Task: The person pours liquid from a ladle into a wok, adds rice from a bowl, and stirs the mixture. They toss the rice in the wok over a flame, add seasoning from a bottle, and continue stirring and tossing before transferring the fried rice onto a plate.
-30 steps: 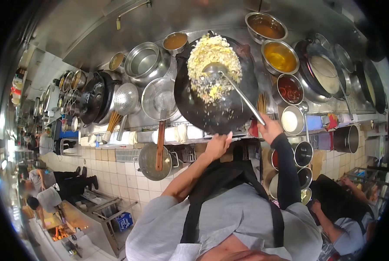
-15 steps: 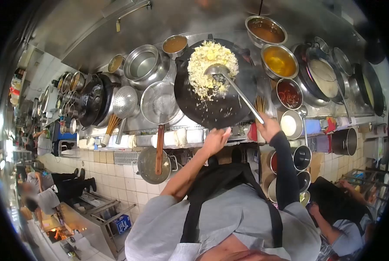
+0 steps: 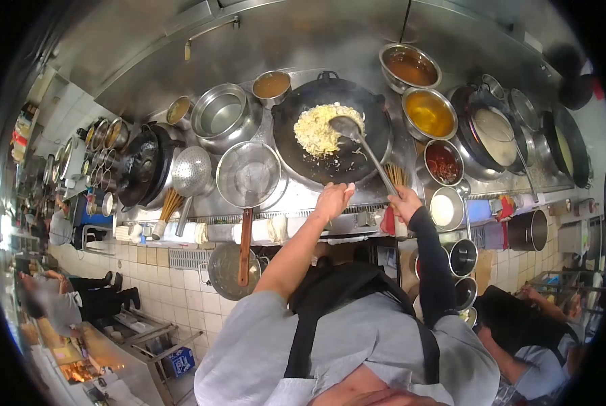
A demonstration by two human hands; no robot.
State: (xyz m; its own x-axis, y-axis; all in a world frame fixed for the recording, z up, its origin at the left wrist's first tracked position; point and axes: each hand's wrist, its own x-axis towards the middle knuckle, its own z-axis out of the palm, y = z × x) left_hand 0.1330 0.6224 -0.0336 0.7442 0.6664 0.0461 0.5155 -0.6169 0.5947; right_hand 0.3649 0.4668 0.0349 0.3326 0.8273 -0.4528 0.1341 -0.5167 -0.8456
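Note:
My right hand [image 3: 404, 204] is closed around the long handle of a metal ladle [image 3: 347, 126]. The ladle's bowl rests against the right side of a heap of egg fried rice [image 3: 318, 133]. That rice lies in the middle of a large black wok [image 3: 296, 169], with loose grains scattered on its near side. My left hand [image 3: 334, 201] is closed at the wok's near rim; the part it grips is hidden under the fingers.
Right of the wok stand bowls of brown liquid [image 3: 411, 68], yellow oil [image 3: 430, 114] and red sauce [image 3: 444, 162]. At left are a wooden-handled strainer [image 3: 249, 174], a perforated skimmer [image 3: 192, 172] and a steel pot [image 3: 220, 111]. A co-worker [image 3: 520, 325] stands at right.
The wok has gone from tipped up to lying flatter. The rice has settled into a more compact heap. My left hand has shifted slightly, and the ladle has moved a little right and nearer.

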